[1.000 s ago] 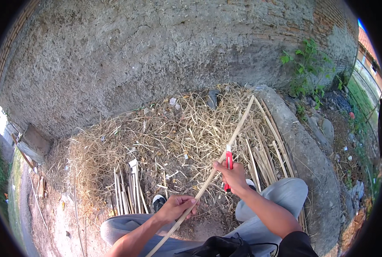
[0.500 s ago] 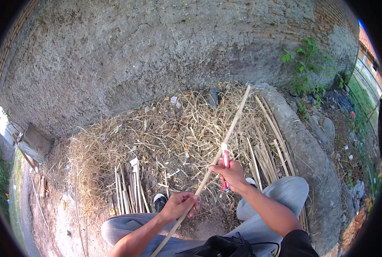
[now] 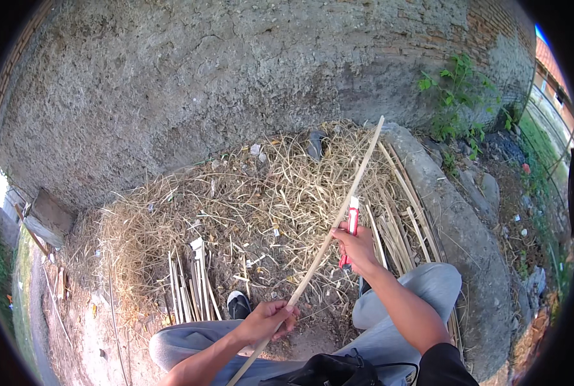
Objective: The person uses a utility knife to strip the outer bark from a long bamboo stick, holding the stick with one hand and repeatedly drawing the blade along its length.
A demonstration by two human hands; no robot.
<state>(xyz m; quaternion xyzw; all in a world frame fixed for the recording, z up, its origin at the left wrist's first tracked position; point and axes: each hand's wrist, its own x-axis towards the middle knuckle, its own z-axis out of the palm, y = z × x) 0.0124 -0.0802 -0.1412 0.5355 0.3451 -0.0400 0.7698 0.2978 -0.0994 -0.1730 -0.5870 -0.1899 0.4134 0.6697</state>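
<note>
A long, pale bamboo strip (image 3: 363, 170) slants from my lap up toward the far right. Its lower part is pinched between the thumb and fingers of my left hand (image 3: 266, 321). My right hand (image 3: 357, 249) is closed around a red-and-white utility knife (image 3: 353, 217), whose pale front end points up and away. The right thumb and forefinger lie close against the strip's middle. Here the knife sits just right of the strip, and its blade edge is too small to make out.
Bamboo strips lie bundled at left (image 3: 193, 286) and at right (image 3: 399, 241). Dry shavings (image 3: 300, 174) cover the ground up to a rough wall (image 3: 235, 71). A concrete ledge (image 3: 470, 264) runs along the right, with a green plant (image 3: 454, 90) beyond.
My right hand and the knife have moved slightly up and right, and the knife now stands apart from the strip. The strip's far end has swung a little right. My left hand keeps its pinch.
</note>
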